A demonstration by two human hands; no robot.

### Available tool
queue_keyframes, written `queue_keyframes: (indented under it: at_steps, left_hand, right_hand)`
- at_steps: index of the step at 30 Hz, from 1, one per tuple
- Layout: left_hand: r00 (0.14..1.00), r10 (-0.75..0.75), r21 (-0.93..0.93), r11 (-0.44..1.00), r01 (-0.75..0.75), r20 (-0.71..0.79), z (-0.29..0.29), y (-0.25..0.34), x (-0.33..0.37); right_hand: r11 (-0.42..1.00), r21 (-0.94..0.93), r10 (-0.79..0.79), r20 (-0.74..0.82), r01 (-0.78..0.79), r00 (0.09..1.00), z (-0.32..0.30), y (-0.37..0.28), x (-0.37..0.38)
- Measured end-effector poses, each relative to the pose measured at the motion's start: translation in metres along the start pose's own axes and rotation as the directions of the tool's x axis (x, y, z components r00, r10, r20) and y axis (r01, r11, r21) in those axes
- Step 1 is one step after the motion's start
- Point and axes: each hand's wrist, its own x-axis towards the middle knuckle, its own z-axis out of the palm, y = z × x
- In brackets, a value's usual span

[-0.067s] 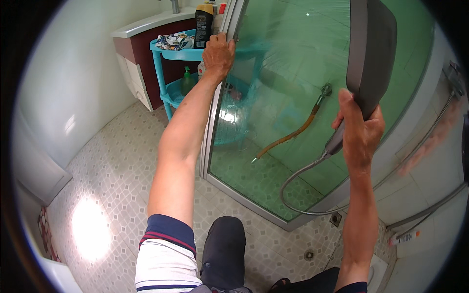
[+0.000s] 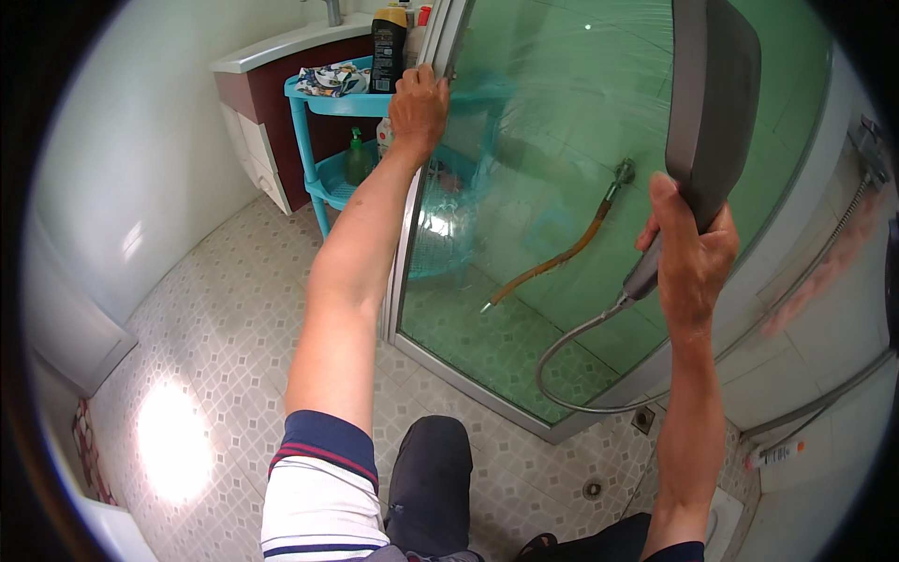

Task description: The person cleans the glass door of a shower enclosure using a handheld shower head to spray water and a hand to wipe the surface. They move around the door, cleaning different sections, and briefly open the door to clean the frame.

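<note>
Head view, with clock positions taken from the centre. Near 3 o'clock, the right hand (image 2: 695, 258) is closed around the handle of a grey shower head (image 2: 714, 103), thumb laid along it; the broad end extends up toward 2 o'clock. A metal hose (image 2: 540, 370) leaves the handle's lower end and loops in front of the glass (image 2: 524, 112). Near 12 o'clock, the left hand (image 2: 419, 108) touches the silver frame (image 2: 446, 33), fingers bent at its edge; their tips are hidden, so how far this hand closes cannot be told. At 11 o'clock, a blue rack (image 2: 351, 101) bears a patterned cloth (image 2: 332, 80) and a black bottle (image 2: 388, 56) on its top tier, with a green pump bottle (image 2: 358, 161) below. Between 2 and 3 o'clock, a brown pipe (image 2: 562, 258) shows through the glass. At 5 o'clock, a round drain (image 2: 592, 489) is set in the tiled floor (image 2: 253, 309).
</note>
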Motion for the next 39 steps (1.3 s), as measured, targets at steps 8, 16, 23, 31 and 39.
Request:
queue_keyframes:
  at_steps: [8,16,23,31,39]
  left_hand:
    - [0.966,0.245,0.118,0.965,-0.235,-0.082,0.008,-0.013,-0.044]
    - [0.900,0.435,0.162,0.888,-0.430,0.001,-0.011,-0.023,-0.044]
    - [0.879,0.475,0.159,0.867,-0.473,0.028,-0.016,-0.029,-0.048]
    - [0.885,0.437,0.085,0.887,-0.453,0.162,-0.017,-0.069,-0.140]
    - [0.886,0.463,0.100,0.884,-0.457,-0.039,-0.023,0.005,0.024]
  right_hand:
    - [0.999,-0.035,0.005,0.050,-0.004,0.999,-0.003,0.014,-0.011]
    - [0.997,0.003,0.078,0.053,-0.078,0.996,-0.003,0.035,-0.019]
    - [0.997,0.018,0.076,0.054,-0.077,0.996,0.005,0.043,-0.021]
    - [0.996,-0.014,0.087,0.056,-0.086,0.995,0.015,0.040,-0.023]
    - [0.999,0.021,0.049,0.042,-0.050,0.998,0.034,0.023,0.017]
